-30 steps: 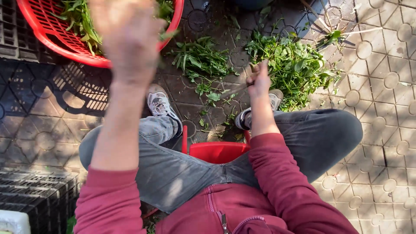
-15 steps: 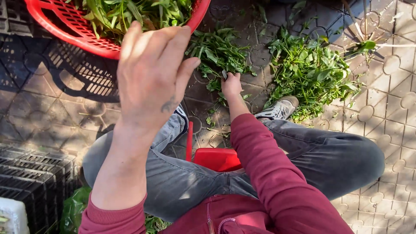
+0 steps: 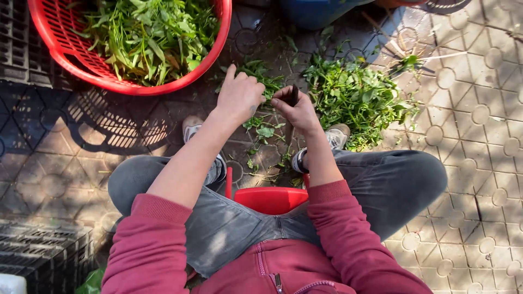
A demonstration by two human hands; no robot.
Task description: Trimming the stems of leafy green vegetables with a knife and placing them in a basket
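My left hand point(image 3: 239, 98) hovers over the paving between my feet, fingers curled, beside a few loose green sprigs point(image 3: 262, 76). Its palm is hidden, so I cannot see whether it holds anything. Almost touching it is my right hand point(image 3: 297, 111), closed around a small dark tool point(image 3: 294, 94) whose tip pokes up above the fingers. A pile of leafy greens point(image 3: 357, 100) lies on the ground just right of that hand. A red plastic basket point(image 3: 215, 51) filled with more greens point(image 3: 147, 35) stands at the upper left.
I sit on a low red stool point(image 3: 269, 198), knees apart in grey trousers, shoes point(image 3: 335, 136) on patterned paving. Black plastic crates point(image 3: 38, 253) are at the lower left and another at the upper left. A blue container point(image 3: 321, 11) stands at the top.
My left hand has dropped from close to the camera down to meet the right hand. The right hand has drawn back from the pile of greens towards the middle.
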